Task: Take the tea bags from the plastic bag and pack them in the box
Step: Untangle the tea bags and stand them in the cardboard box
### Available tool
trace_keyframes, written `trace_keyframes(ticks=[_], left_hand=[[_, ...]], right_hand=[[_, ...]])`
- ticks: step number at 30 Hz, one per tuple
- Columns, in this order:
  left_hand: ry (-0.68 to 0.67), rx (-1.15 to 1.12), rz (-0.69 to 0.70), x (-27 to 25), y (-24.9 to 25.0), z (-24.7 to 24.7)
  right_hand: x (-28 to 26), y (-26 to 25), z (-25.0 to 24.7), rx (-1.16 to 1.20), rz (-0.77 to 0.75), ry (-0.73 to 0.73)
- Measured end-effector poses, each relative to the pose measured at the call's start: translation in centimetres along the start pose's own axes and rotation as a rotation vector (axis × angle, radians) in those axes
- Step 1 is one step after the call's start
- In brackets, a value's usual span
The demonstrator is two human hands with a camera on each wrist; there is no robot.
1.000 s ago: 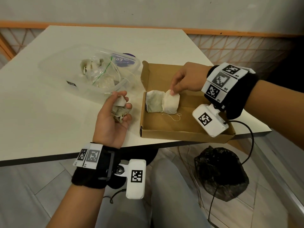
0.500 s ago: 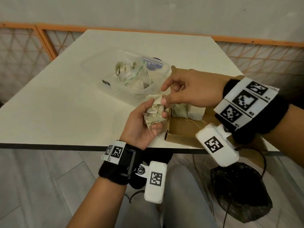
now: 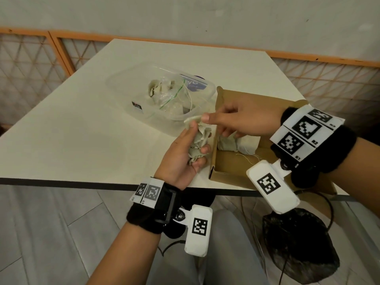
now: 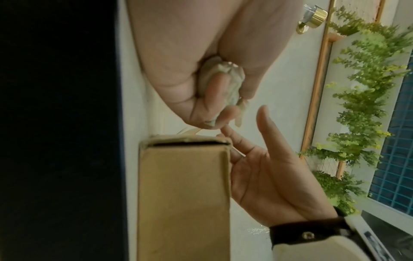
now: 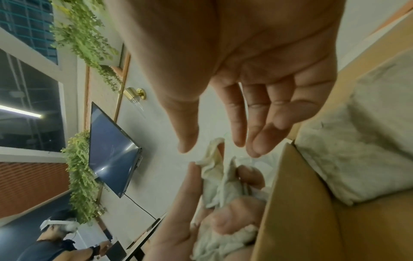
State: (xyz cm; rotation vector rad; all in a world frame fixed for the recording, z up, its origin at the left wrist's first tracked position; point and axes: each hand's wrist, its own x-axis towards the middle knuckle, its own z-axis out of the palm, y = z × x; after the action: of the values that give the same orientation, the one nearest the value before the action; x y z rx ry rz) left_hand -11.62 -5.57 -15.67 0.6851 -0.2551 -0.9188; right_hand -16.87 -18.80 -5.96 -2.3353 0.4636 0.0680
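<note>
- Step in hand: transfer of tea bags from hand to box. The left hand (image 3: 181, 155) is curled round a crumpled bunch of tea bags (image 3: 198, 144), held above the table (image 3: 82, 140) just beside the near-left wall of the cardboard box (image 3: 213, 161).
- The right hand (image 3: 240, 120) reaches across the box toward the bunch. In the head view its thumb and forefinger appear to meet at the raised top corner of the uppermost bag; in the right wrist view the fingertips (image 5: 252, 146) stand slightly apart just above that corner. Whether the pinch has closed cannot be told.
- Next move, as a judgement: the right hand must close on one bag only, draw it free of the bunch while the left keeps the rest, and lay it beside the tea bags already in the box (image 3: 238, 142).
- Appearance: the bags are pale, soft and creased, pressed together in the fist, with one flat corner sticking up. Those in the box lie side by side against its left part, thin strings trailing on the floor of the box.
- Source: the plastic bag (image 3: 164, 95), with more bags inside, sits in a clear tub (image 3: 123, 87) on the table, near the box's far-left corner.
</note>
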Motion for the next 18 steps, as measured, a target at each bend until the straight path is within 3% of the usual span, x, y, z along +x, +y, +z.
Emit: trace_keyframes(ticks=[4, 11, 15, 18], left_hand=[[0.014, 0.046, 0.054, -0.1, -0.1, 0.2], [0.072, -0.010, 0.087, 0.0, 0.0, 0.0], [0.076, 0.020, 0.120, 0.0, 0.0, 0.1], [0.076, 0.007, 0.117, 0.0, 0.0, 0.1]], right_hand=[[0.3, 0.2, 0.4, 0.071, 0.002, -0.028], [0.5, 0.1, -1.2, 0.255, 0.029, 0.211], [0.2, -0.3, -0.2, 0.124, 0.090, -0.011], [0.5, -0.2, 0.5, 0.122, 0.034, 0.014]])
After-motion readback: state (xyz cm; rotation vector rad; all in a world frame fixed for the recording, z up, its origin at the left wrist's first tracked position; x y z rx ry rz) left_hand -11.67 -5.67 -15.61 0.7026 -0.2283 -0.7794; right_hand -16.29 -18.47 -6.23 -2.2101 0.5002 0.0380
